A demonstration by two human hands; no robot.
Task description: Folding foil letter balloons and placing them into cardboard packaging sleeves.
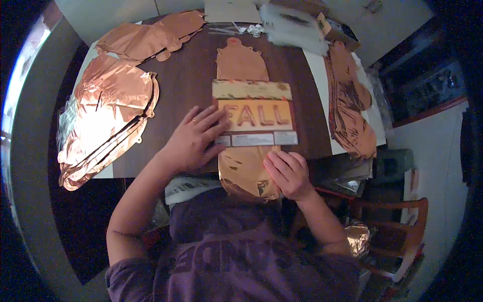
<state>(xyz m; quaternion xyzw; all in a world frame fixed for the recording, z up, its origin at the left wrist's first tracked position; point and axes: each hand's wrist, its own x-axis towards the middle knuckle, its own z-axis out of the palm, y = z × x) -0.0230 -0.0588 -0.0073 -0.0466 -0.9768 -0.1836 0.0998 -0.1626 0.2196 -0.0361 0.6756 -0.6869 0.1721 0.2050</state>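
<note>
A flat copper-coloured foil balloon [242, 63] lies lengthwise in front of me, its near end hanging over the table's front edge. Across its middle rests a printed cardboard package card [254, 90] with a yellow and orange picture of balloon letters. My left hand [201, 132] lies on the card's left side, fingers stretched and apart. At the balloon's near right edge, just below the card, my right hand [289, 173] has its fingers pressed together on the foil. The card covers the middle of the balloon.
More flat copper foil balloons lie at the left [108, 110], far left [156, 38] and right [349, 110] of the brown table [191, 70]. Clear plastic bags [294, 27], a small open box [342, 32] and small white pieces [251, 30] sit at the back. A wooden chair [415, 226] stands right.
</note>
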